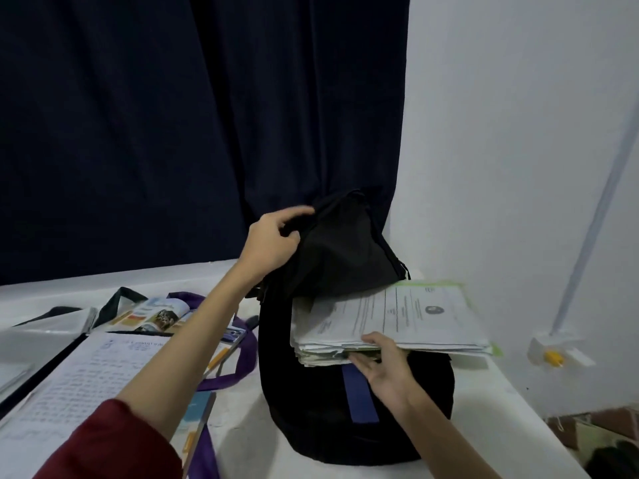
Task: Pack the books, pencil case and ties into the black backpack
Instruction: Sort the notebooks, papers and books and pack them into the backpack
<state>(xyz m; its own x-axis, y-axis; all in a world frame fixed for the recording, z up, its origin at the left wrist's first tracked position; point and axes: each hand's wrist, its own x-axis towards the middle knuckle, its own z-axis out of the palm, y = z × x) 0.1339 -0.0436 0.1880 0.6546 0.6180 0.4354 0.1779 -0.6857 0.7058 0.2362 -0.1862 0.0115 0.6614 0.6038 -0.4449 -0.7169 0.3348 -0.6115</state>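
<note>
Paper edges sag from the right hand (380, 361), which grips a loose stack of books (390, 323) half inside the black backpack (345, 409) on the desk (242, 440). Left hand (273, 242) pinches the flap (342, 250) up; if it drops or sheets snag the rim, the stack could spill.

Black backpack (311, 409) with blue stripe (359, 392); purple strap (247, 350); white papers (397, 316), edging seemingly green.

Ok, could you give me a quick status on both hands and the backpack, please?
Left hand grips backpack flap, holding it up. Right hand holds paper stack at the opening, partly in. Nothing blocking.
</note>
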